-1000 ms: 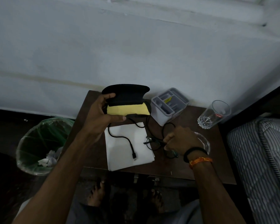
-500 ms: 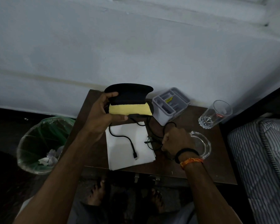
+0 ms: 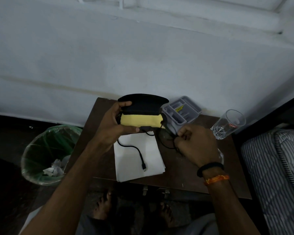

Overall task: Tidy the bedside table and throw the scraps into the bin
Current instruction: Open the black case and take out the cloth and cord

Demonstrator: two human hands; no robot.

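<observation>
Black and soft-sided, the open fabric glasses case with its yellow cleaning cloth showing inside is held just above the back edge of the dark brown wooden bedside table, gripped by the left hand with the thumb over the raised flap and the fingers curled under the front lip. To the right of the case, thin dark-framed spectacles are pinched by the right hand near one end of the frame, just above the table. Judged from this, the spectacles are light but fragile; they are best taken by the frame, not the lenses, and the limp case must be kept propped open. A black charging cable lies across white paper sheets in front of the case. Left of the table stands a green-lined bin.
</observation>
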